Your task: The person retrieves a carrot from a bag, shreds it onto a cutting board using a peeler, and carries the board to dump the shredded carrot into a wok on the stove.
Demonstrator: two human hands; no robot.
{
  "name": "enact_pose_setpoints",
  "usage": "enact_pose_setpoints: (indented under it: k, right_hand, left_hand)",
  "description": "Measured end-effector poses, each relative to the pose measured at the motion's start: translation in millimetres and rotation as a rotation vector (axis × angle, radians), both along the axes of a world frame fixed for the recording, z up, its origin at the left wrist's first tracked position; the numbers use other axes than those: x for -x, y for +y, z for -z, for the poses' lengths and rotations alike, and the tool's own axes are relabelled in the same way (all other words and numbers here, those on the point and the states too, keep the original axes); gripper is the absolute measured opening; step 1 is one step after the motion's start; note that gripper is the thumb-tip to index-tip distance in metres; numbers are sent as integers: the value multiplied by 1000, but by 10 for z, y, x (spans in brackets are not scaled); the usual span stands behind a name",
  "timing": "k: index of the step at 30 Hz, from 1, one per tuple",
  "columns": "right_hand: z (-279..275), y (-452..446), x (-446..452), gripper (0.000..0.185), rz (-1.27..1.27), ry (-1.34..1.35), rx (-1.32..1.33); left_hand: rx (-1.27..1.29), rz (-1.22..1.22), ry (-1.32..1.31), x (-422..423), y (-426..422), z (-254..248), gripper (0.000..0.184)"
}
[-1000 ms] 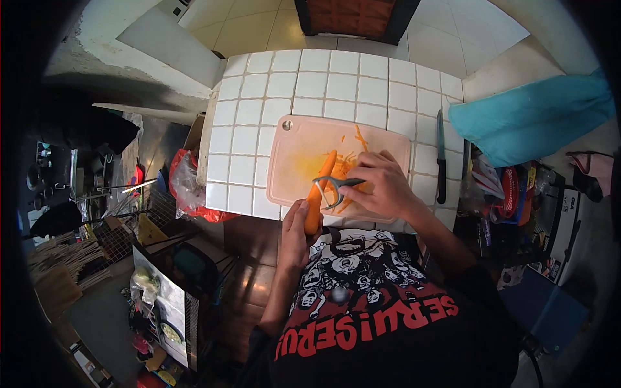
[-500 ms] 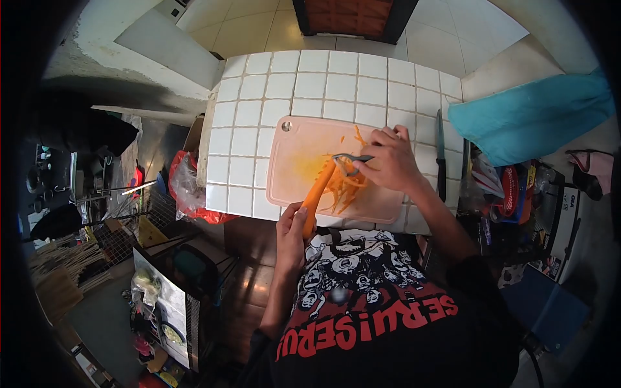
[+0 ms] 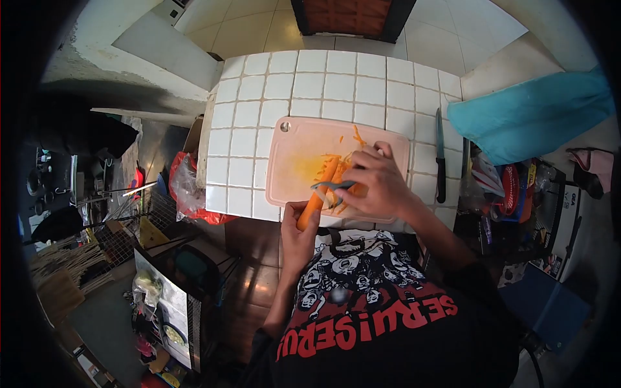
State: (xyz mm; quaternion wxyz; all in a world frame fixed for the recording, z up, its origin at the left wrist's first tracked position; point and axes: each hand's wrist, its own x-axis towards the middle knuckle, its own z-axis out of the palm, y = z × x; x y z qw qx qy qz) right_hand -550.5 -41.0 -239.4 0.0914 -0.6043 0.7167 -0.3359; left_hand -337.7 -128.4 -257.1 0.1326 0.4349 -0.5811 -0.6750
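Note:
My left hand point(image 3: 301, 234) is closed around the lower end of an orange carrot point(image 3: 321, 194), which slants up over the pink cutting board point(image 3: 284, 145). My right hand point(image 3: 375, 178) grips a dark-handled peeler point(image 3: 337, 185), its head lying against the carrot's side partway along, close to the left fingers. Orange carrot shavings point(image 3: 358, 136) lie on the board, partly hidden under the right hand. An orange stain marks the board left of the carrot.
The board rests on a white tiled counter point(image 3: 336, 87). Right of it lies a knife point(image 3: 440, 155) with a black handle. A turquoise cloth point(image 3: 530, 119) hangs at the right; a red and clear plastic bag point(image 3: 191, 191) is off the left edge.
My right hand has drawn the peeler down the carrot, from near its far tip towards my left hand. The left hand still holds the carrot, with its fingers shifted slightly.

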Motion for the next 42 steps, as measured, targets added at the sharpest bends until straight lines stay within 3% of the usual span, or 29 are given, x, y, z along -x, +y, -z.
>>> enact_pose_setpoints:
  k: [2, 8, 14, 18, 24, 32, 35, 42]
  right_hand:
    - [-36, -26, -51, 23, -28, -38, 10]
    - [139, -37, 149, 23, 3, 43, -27]
    - [451, 63, 460, 26, 208, 139, -144]
    - [198, 43, 333, 20, 202, 136, -76]
    - [-183, -68, -1, 24, -60, 4, -26]
    - [-75, -114, 46, 24, -57, -1, -62]
    - [173, -101, 306, 22, 60, 150, -72]
    - [466, -20, 508, 24, 192, 152, -181]
  left_hand:
    - [215, 51, 38, 35, 23, -9, 24]
    - [310, 82, -108, 13, 25, -184, 31]
    - [463, 170, -126, -35, 23, -215, 34]
    - [503, 194, -169, -23, 54, -169, 36]
    - [569, 183, -197, 23, 52, -134, 38]
    - [686, 219, -175, 40, 32, -124, 34]
    - [685, 207, -157, -15, 43, -114, 34]
    - [713, 216, -142, -40, 32, -121, 34]
